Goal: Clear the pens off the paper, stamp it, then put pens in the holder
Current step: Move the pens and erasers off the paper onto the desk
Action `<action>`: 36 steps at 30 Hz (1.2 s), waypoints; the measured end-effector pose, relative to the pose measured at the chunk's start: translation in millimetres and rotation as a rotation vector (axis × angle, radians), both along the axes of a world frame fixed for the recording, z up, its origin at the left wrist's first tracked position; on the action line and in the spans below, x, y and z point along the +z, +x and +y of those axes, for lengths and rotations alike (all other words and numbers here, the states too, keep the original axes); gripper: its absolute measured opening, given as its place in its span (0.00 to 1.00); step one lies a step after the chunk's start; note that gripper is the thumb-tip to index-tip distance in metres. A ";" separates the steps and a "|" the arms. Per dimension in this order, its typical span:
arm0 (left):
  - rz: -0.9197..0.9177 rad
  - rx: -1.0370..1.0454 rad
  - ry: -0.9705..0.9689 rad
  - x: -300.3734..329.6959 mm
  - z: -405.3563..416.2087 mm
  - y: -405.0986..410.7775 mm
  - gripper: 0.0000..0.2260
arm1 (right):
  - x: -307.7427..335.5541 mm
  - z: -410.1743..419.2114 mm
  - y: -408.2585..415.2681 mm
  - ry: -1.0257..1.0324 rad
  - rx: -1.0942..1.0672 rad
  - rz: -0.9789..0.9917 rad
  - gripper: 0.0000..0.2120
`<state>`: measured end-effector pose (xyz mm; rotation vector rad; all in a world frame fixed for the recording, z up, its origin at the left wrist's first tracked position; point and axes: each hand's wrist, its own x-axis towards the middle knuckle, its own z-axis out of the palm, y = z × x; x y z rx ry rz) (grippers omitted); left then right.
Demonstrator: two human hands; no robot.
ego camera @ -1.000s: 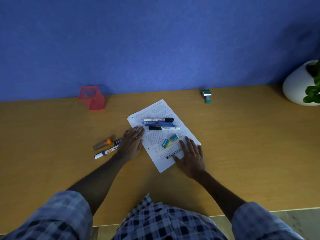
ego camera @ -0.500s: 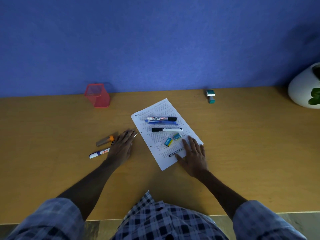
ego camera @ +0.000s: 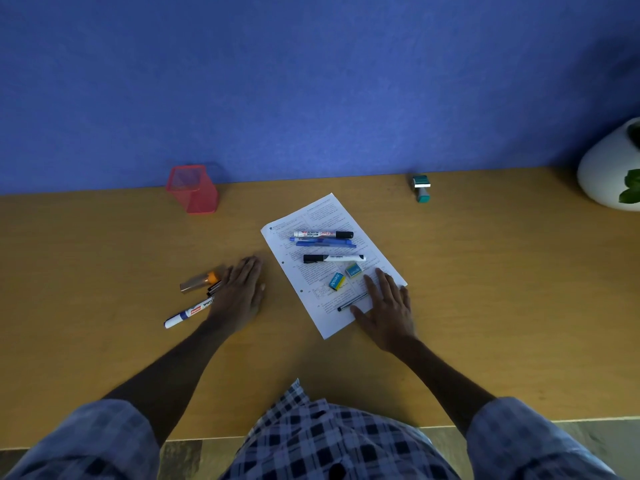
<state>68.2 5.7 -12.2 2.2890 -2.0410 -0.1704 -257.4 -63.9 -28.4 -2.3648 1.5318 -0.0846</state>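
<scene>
A printed sheet of paper (ego camera: 313, 216) lies tilted in the middle of the wooden desk. On it lie a white marker with a black cap (ego camera: 323, 234), blue pens (ego camera: 323, 241), another black-capped marker (ego camera: 334, 258), two small erasers (ego camera: 336, 281) and a thin dark pen (ego camera: 351, 302). My right hand (ego camera: 388, 311) rests flat on the paper's lower right corner, fingers straight, beside the thin pen. My left hand (ego camera: 240, 294) lies flat on the desk left of the paper. Partly under it lie a blue-and-white marker (ego camera: 187, 313) and an orange-tipped item (ego camera: 199, 281). The red mesh holder (ego camera: 194, 194) stands at the back left. The green stamp (ego camera: 421, 188) sits at the back right.
A white plant pot (ego camera: 604, 168) stands at the far right by the blue wall (ego camera: 311, 81). The desk's front edge (ego camera: 519, 419) runs just before my body.
My left hand slid off the paper's left edge to the left, onto the desk by the markers. My right hand stayed on the paper.
</scene>
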 end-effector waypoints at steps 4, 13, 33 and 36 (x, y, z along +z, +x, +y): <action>0.027 -0.072 -0.046 7.7 -25.9 -17.8 0.27 | 0.3 0.3 0.1 0.001 -0.003 0.002 0.36; 0.032 -0.254 -0.040 13.3 -84.9 -56.3 0.33 | -1.2 0.4 0.6 0.007 -0.004 -0.017 0.36; -0.039 -0.553 0.030 -1.0 -148.0 -107.8 0.23 | -1.4 1.0 -0.7 0.027 -0.025 -0.080 0.36; -0.017 -0.526 0.042 -1.6 -151.0 -112.2 0.21 | -3.3 0.7 -1.0 0.034 -0.020 -0.060 0.36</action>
